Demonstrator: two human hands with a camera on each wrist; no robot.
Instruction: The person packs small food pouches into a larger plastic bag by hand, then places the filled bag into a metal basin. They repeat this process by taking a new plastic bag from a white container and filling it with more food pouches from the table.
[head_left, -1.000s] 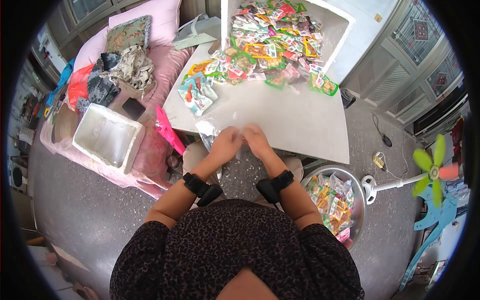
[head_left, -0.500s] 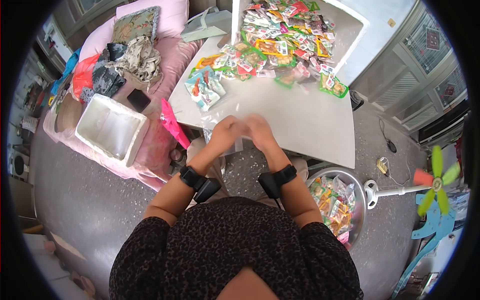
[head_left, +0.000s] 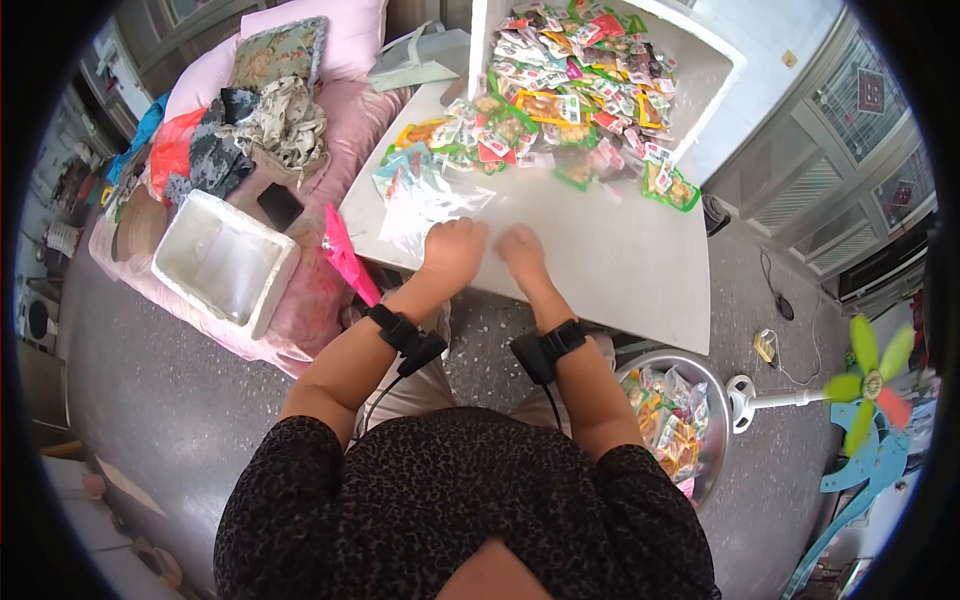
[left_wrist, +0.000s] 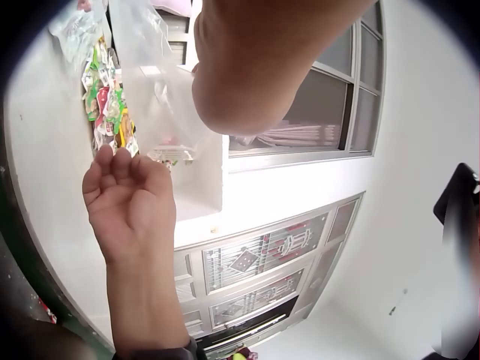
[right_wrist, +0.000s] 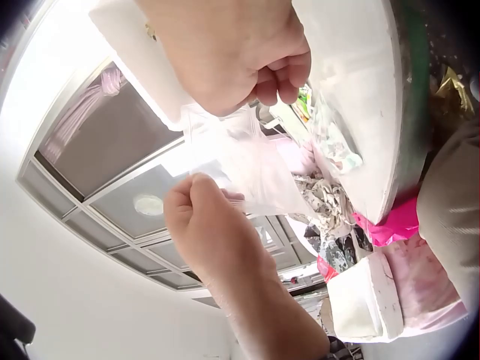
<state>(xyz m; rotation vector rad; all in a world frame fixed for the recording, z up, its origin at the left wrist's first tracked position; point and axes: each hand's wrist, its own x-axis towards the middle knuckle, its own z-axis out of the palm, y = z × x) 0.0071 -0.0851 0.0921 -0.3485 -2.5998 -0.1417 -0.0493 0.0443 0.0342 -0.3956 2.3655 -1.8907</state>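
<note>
A clear plastic bag (head_left: 428, 208) spreads over the table's near left part, partly covering a blue-and-white packet (head_left: 390, 172). My left hand (head_left: 455, 250) pinches the bag's edge; in the right wrist view this hand (right_wrist: 225, 236) has the bag (right_wrist: 251, 161) hanging from its curled fingers. Just to the right, apart from it, is my right hand (head_left: 521, 255), blurred. The left wrist view shows my right hand (left_wrist: 131, 206) palm up, its fingers loosely bent and nothing visible in them. Beyond both hands lies a heap of small snack packets (head_left: 590, 75).
The heap spills from a white foam box (head_left: 705, 95) onto the table (head_left: 620, 265). A metal basin (head_left: 718, 440) of packets stands on the floor at right, near a fan (head_left: 872, 384). At left, an empty foam box (head_left: 222, 262) and pink umbrella-like item (head_left: 345, 255) are by the bed.
My hands have moved apart. The clear bag has come up from the table's near edge and now lies spread over the blue-and-white packet, with my left hand at its edge.
</note>
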